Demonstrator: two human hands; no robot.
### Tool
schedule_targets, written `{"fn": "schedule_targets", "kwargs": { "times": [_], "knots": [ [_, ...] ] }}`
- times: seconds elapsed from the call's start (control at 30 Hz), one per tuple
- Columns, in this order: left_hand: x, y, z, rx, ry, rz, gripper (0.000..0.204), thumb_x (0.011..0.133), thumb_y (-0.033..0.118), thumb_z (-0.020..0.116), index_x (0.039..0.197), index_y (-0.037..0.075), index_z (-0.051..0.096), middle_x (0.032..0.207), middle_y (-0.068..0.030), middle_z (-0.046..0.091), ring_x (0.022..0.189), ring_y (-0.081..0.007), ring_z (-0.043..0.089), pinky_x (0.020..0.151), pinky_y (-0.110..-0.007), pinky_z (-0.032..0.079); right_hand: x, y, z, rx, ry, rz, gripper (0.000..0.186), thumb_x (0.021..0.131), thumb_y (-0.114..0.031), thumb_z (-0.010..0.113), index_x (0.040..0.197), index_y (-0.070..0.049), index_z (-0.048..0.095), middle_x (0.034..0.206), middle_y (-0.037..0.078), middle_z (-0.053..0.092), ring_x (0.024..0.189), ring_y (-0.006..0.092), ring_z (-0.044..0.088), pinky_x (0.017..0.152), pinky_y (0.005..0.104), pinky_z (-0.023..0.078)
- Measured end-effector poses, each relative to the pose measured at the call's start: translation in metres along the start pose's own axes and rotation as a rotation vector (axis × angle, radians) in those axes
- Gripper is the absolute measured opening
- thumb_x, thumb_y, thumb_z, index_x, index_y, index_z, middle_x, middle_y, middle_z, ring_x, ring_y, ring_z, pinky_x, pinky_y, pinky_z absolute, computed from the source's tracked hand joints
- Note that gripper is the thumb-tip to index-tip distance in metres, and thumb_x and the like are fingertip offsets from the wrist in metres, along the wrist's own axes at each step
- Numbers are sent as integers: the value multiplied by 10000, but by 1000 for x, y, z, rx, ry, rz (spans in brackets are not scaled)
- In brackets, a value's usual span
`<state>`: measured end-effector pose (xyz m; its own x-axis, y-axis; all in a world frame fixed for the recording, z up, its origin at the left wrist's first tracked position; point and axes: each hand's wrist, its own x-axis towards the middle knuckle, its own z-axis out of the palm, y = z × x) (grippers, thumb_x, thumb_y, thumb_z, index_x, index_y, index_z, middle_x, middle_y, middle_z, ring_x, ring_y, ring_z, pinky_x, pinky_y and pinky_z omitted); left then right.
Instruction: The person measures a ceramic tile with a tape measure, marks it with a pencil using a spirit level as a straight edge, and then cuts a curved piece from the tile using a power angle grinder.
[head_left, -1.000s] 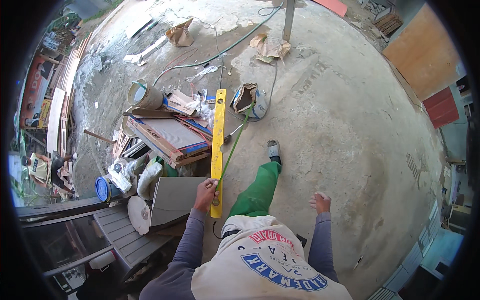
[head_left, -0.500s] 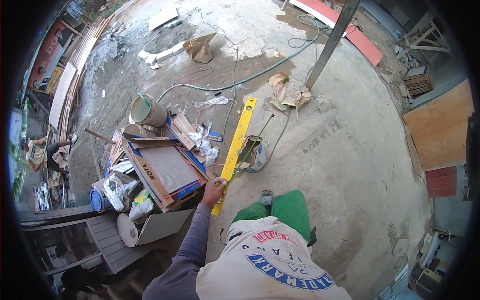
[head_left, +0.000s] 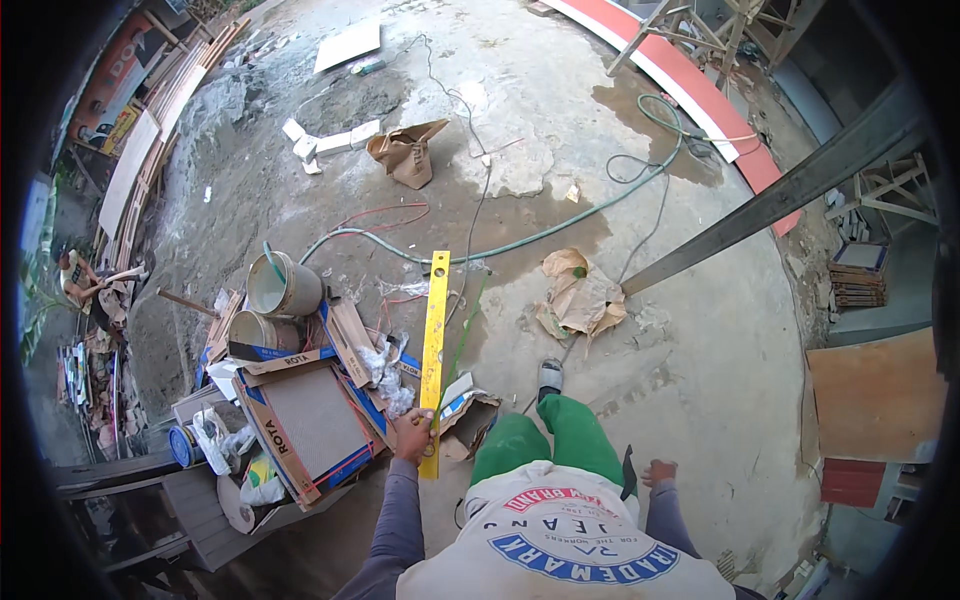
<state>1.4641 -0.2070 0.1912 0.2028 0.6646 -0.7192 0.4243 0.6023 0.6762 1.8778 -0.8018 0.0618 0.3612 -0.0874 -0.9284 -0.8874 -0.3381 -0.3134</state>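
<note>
My left hand (head_left: 414, 434) grips a long yellow spirit level (head_left: 434, 330) near its lower end, together with a thin green tape measure strip (head_left: 462, 347) that runs out beside the level. My right hand (head_left: 660, 472) is low beside my right hip, its fingers blurred. My green-trousered legs (head_left: 570, 435) are below me, a sandalled foot (head_left: 550, 376) showing ahead. Just left of the level lies a heap of flattened tile boxes (head_left: 310, 425) with plastic scraps and two dirty buckets (head_left: 282, 285).
A metal post (head_left: 760, 200) rises right of crumpled brown paper (head_left: 580, 300). A green hose (head_left: 540, 225) and cables cross the concrete ground. A red-and-white strip (head_left: 760, 180) curves at right, near a plywood panel (head_left: 870, 400). Another person (head_left: 80, 280) crouches at far left beside stacked boards (head_left: 135, 200).
The view has shifted forward, bringing the post and paper nearer. My left hand still holds the level and tape. My right hand, out of sight half a second ago, shows again.
</note>
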Motion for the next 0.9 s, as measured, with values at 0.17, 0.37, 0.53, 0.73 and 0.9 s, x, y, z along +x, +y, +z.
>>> {"fn": "schedule_targets", "kwargs": {
  "times": [0.17,0.37,0.53,0.73,0.9],
  "knots": [
    [27,99,20,-43,114,-36,152,1064,199,724,1097,51,733,836,13,664,602,-68,597,504,-240,458,-14,-308,205,-333,18,-512,245,967,-231,675,1073,-15,720,889,132,749,645,223,737,524,364,607],
    [155,196,64,-176,142,-121,170,1064,219,726,1096,52,724,796,4,662,585,-77,594,493,-253,457,51,-530,401,-876,3,-863,310,971,-263,680,1098,8,763,908,125,762,689,214,753,564,338,600],
    [312,363,78,-193,188,-48,170,1065,228,718,1098,61,715,687,20,613,508,-79,530,436,-264,402,67,-576,533,-708,-3,-463,327,941,-263,726,1097,15,795,917,134,775,699,266,755,641,393,614],
    [451,565,69,-175,163,115,164,1076,224,706,1096,61,701,725,21,608,550,-65,534,478,-256,406,46,-616,618,-1217,-151,-321,341,946,-285,654,1167,-40,739,941,172,781,779,313,773,718,500,596],
    [536,682,78,-126,176,102,160,1083,235,707,1102,76,703,759,26,620,562,-57,534,483,-255,408,56,-698,700,-1149,-132,-327,293,952,-283,652,1123,-67,755,943,167,786,796,310,778,703,501,591]
  ]
}}
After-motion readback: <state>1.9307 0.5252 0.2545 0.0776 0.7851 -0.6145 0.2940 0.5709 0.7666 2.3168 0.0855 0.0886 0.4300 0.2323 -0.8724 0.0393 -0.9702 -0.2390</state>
